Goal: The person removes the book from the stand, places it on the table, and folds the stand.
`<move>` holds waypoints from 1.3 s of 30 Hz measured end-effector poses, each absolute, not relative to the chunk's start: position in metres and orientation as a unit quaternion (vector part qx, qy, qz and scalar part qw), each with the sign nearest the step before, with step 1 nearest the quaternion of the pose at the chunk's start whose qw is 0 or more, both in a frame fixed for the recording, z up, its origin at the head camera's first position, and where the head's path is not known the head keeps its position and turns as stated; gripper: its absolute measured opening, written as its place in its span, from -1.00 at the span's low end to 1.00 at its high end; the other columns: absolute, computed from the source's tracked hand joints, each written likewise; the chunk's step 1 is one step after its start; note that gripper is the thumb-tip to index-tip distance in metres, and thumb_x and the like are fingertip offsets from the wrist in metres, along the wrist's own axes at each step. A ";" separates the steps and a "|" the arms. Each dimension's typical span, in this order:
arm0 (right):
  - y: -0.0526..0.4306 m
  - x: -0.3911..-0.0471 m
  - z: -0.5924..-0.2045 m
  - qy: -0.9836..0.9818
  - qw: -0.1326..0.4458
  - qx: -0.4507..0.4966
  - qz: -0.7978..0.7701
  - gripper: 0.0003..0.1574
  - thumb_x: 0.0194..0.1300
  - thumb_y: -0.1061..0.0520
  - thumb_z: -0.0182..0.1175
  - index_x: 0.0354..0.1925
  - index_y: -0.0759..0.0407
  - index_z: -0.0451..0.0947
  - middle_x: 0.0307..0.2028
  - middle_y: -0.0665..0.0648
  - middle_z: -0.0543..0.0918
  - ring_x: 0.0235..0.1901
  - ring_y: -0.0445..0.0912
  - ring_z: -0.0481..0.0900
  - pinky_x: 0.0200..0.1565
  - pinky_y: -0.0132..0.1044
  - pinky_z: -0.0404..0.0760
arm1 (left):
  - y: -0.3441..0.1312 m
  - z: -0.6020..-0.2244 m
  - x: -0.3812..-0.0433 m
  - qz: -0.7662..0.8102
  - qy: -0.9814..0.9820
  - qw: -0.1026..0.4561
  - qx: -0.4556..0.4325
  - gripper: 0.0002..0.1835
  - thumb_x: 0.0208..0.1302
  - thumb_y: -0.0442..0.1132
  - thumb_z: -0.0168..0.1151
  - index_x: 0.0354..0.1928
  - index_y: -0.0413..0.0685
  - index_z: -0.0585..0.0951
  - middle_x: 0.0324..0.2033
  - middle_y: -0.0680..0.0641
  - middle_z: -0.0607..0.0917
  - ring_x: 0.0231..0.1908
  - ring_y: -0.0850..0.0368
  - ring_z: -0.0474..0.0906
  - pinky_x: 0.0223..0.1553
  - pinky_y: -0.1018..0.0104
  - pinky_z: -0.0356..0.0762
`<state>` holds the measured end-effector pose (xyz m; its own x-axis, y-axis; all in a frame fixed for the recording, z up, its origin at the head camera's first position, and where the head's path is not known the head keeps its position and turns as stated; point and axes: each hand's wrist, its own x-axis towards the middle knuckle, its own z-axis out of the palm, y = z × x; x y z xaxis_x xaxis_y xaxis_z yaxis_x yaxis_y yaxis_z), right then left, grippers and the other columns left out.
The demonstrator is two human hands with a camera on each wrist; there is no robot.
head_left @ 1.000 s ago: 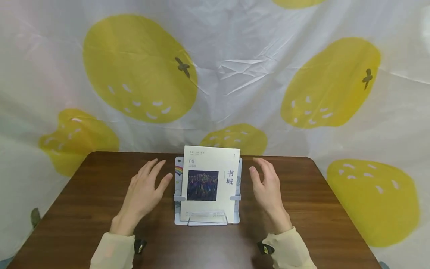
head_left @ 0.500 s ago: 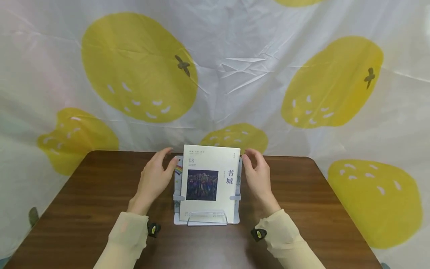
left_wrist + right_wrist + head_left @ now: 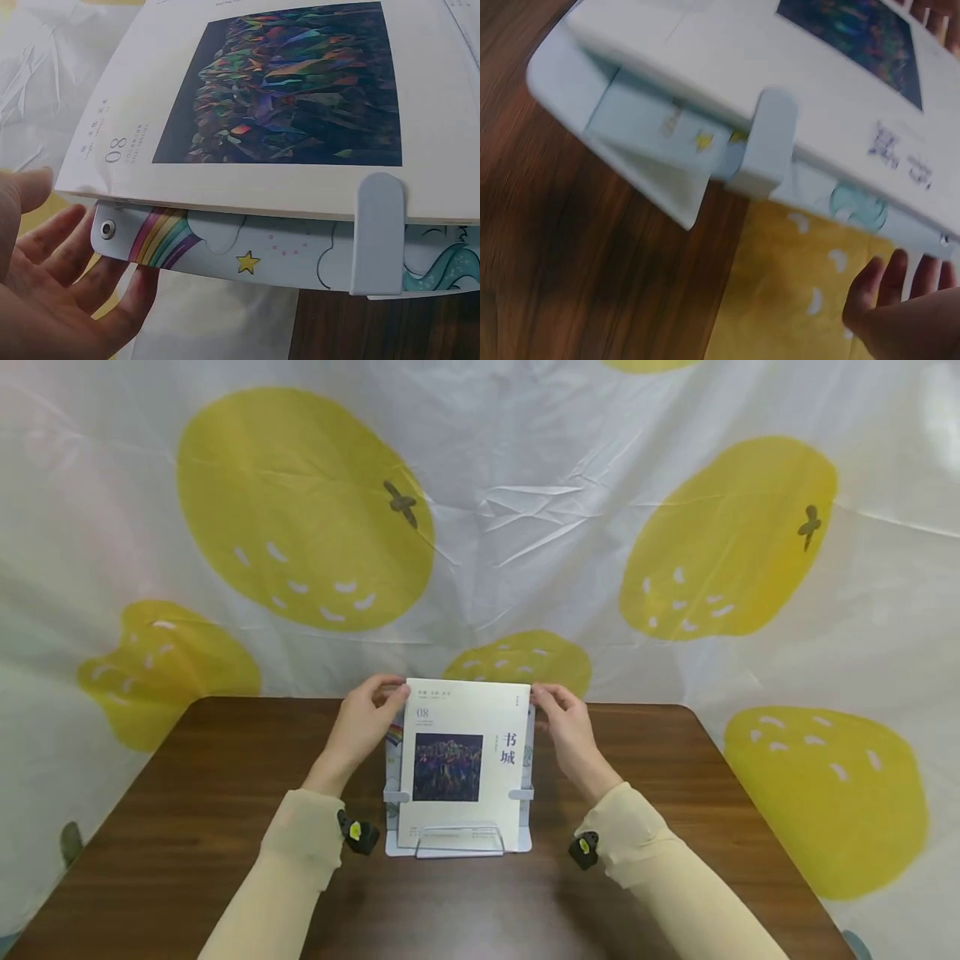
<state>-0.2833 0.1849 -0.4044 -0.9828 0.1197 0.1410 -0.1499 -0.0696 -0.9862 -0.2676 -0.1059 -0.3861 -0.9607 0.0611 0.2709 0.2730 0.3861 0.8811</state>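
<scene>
A white book (image 3: pixel 450 706) with a dark, colourful square picture stands tilted back on a pale blue book stand (image 3: pixel 393 843). Two side clips overlap its edges, and a clear lip crosses its foot. My left hand (image 3: pixel 360 722) is at the upper left corner, the thumb right by the book's edge. In the left wrist view its loosely bent fingers (image 3: pixel 120 300) reach behind the rainbow-printed stand. My right hand (image 3: pixel 572 731) is at the upper right corner, thumb close to the edge. Its fingers (image 3: pixel 889 277) show beside the stand in the right wrist view; that thumb is hidden there.
The stand rests on a dark brown wooden table (image 3: pixel 225 827). Behind it hangs a white curtain (image 3: pixel 517 452) printed with large yellow fruit. A black wrist device (image 3: pixel 360 837) sits at the left cuff, and another (image 3: pixel 583 850) at the right.
Both hands have moved inward and up from beside the stand to the book's upper corners. The book and stand look the same; the head view has shifted slightly.
</scene>
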 end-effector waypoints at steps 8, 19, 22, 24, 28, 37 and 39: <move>0.200 -0.291 -0.403 -0.743 0.067 0.087 0.660 -0.61 0.40 0.09 0.21 -0.02 0.40 0.54 -0.30 0.04 0.63 -0.23 -0.10 0.55 -0.18 -0.32 0.56 | -0.104 -0.383 -0.278 -0.553 -0.826 0.036 -0.108 -0.54 0.42 -0.06 0.16 0.18 -0.25 0.52 -0.03 -0.26 0.65 -0.04 -0.11 0.57 -0.05 0.03 0.53; 0.196 -0.292 -0.394 -0.809 0.046 0.146 0.567 -0.71 0.30 0.06 0.32 -0.18 0.27 0.59 -0.38 0.15 0.62 -0.37 -0.06 0.50 -0.28 -0.30 0.43 | -0.106 -0.380 -0.283 -0.535 -0.836 -0.020 -0.122 -0.59 0.40 0.02 0.17 0.04 -0.18 0.58 -0.10 -0.16 0.66 -0.13 -0.04 0.53 -0.08 0.07 0.52; 0.196 -0.292 -0.388 -0.826 0.046 0.156 0.540 -0.74 0.31 0.06 0.31 -0.22 0.25 0.59 -0.40 0.13 0.59 -0.36 -0.05 0.47 -0.28 -0.28 0.42 | -0.107 -0.376 -0.283 -0.521 -0.844 -0.020 -0.126 -0.62 0.40 0.02 0.18 -0.02 -0.17 0.60 -0.15 -0.14 0.66 -0.18 -0.03 0.53 -0.13 0.10 0.55; 0.196 -0.291 -0.382 -0.836 0.046 0.162 0.523 -0.75 0.31 0.06 0.31 -0.26 0.25 0.57 -0.41 0.11 0.57 -0.36 -0.05 0.45 -0.29 -0.27 0.40 | -0.107 -0.374 -0.283 -0.517 -0.846 -0.018 -0.129 -0.64 0.40 0.00 0.18 -0.04 -0.17 0.61 -0.18 -0.14 0.67 -0.20 -0.03 0.54 -0.14 0.11 0.56; 0.197 -0.291 -0.369 -0.840 0.046 0.169 0.514 -0.75 0.29 0.08 0.33 -0.31 0.26 0.56 -0.44 0.10 0.54 -0.39 -0.06 0.39 -0.33 -0.27 0.36 | -0.108 -0.366 -0.283 -0.521 -0.842 -0.018 -0.137 -0.66 0.41 -0.02 0.17 -0.06 -0.19 0.61 -0.18 -0.16 0.66 -0.20 -0.04 0.55 -0.18 0.10 0.59; 0.196 -0.292 -0.346 -0.835 0.039 0.175 0.520 -0.73 0.30 0.07 0.32 -0.25 0.29 0.59 -0.37 0.16 0.60 -0.35 -0.06 0.47 -0.30 -0.29 0.51 | -0.111 -0.347 -0.281 -0.492 -0.856 0.017 -0.157 -0.67 0.41 0.01 0.16 -0.17 -0.15 0.60 -0.23 -0.13 0.66 -0.23 -0.03 0.50 -0.15 0.14 0.40; 0.196 -0.292 -0.340 -0.835 0.048 0.181 0.518 -0.73 0.29 0.09 0.33 -0.29 0.30 0.58 -0.40 0.15 0.58 -0.38 -0.07 0.45 -0.33 -0.30 0.47 | -0.112 -0.345 -0.281 -0.499 -0.851 0.022 -0.161 -0.66 0.40 0.02 0.17 -0.17 -0.15 0.61 -0.23 -0.12 0.67 -0.24 -0.02 0.50 -0.15 0.14 0.40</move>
